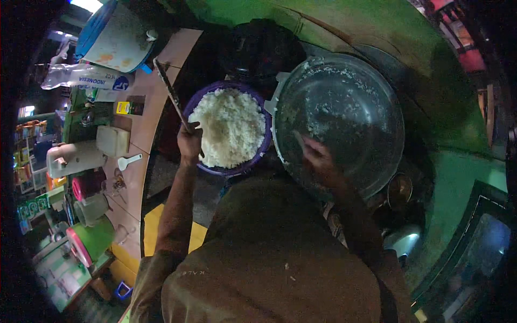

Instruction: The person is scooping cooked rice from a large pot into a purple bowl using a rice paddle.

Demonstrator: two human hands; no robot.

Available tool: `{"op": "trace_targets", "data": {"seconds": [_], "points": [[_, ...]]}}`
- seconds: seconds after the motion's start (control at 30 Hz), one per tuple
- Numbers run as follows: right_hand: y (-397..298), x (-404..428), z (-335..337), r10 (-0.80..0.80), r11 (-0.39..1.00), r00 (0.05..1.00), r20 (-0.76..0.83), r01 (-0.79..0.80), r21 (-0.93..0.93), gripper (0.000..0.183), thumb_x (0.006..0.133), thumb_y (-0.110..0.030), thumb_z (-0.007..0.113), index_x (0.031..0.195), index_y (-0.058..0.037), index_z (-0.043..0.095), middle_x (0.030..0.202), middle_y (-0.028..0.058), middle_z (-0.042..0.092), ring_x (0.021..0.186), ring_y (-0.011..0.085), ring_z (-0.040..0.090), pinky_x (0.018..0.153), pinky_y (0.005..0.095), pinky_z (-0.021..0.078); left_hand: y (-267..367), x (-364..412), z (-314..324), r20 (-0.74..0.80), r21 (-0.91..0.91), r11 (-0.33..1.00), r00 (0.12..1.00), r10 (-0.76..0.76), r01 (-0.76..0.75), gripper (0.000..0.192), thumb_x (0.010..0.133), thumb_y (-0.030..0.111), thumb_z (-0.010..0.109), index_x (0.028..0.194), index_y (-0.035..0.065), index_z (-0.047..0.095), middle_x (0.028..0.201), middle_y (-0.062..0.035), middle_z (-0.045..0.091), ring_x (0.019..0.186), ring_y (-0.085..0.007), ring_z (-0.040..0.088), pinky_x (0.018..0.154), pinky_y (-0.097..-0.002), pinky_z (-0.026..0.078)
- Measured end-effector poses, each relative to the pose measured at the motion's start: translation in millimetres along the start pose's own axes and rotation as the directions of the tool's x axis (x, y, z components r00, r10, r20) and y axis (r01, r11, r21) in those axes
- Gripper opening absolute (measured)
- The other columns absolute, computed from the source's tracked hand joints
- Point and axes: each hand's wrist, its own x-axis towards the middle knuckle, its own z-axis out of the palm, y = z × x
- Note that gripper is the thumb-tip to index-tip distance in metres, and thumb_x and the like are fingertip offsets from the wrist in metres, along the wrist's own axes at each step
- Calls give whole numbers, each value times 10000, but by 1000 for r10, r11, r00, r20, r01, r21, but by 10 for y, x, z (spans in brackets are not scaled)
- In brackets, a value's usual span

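A purple basin [268,139] stands in front of me, heaped with cooked white rice [232,125]. At its left rim my left hand [190,142] grips a long wooden paddle [171,93]. The paddle slants up and left, with whitish residue along its upper end. To the right is a large round grey vessel [355,157] with a side handle, tilted so that its inside faces me. Rice grains cling to its inner wall. My right hand [317,151] is inside the vessel, closed around a small pale flat tool [299,140]; blur hides its exact kind.
Along the left runs a tiled counter [135,135] with a white bucket [121,44], a plastic bag [89,76], a white rice scoop [129,161] and several plastic containers. A dark rounded object [262,48] sits behind the basin. A green wall [456,173] bounds the right side.
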Motion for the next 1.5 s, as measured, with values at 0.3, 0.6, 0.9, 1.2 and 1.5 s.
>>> {"op": "trace_targets", "data": {"seconds": [0.3, 0.6, 0.9, 1.2, 1.5], "points": [[253, -411, -240, 234, 971, 864, 446, -228, -68, 413, 887, -237, 456, 1275, -101, 419, 840, 30, 518, 697, 120, 491, 628, 278, 424, 749, -226, 63, -14, 168, 911, 925, -381, 378, 239, 761, 147, 669, 692, 73, 451, 556, 28, 453, 481, -63, 428, 441, -234, 374], [272, -14, -31, 548, 384, 802, 239, -495, 780, 382, 886, -234, 480, 1230, -69, 451, 742, -1, 494, 619, 76, 473, 518, 231, 411, 351, -507, -175, 16, -61, 957, 959, -284, 285, 186, 790, 134, 640, 745, 72, 471, 607, 44, 463, 500, -43, 400, 449, -223, 329], [751, 102, 205, 4, 975, 979, 206, -49, 215, 286, 904, -160, 424, 1156, -62, 516, 675, 3, 476, 603, 68, 419, 521, 248, 375, 611, -826, -533, -91, 27, 876, 874, -477, 481, 151, 827, 67, 575, 751, 97, 447, 625, 52, 448, 507, -47, 406, 450, -238, 345], [1084, 1055, 248, 714, 547, 686, -138, -424, 721, 131, 854, -196, 480, 921, -93, 523, 753, 46, 535, 672, 187, 520, 599, 336, 437, 433, -1022, -603, -105, -67, 918, 912, -396, 391, 112, 791, 14, 587, 799, 79, 497, 676, 34, 506, 548, -69, 435, 470, -218, 343], [895, 295, 356, 278, 901, 940, 200, -327, 285, 163, 834, -149, 488, 690, -76, 474, 702, 36, 458, 687, 143, 474, 603, 305, 396, 152, -1351, -1136, -76, -90, 902, 900, -430, 423, 292, 792, -38, 548, 1076, 14, 503, 862, -51, 543, 731, -136, 515, 593, -274, 414]]}}
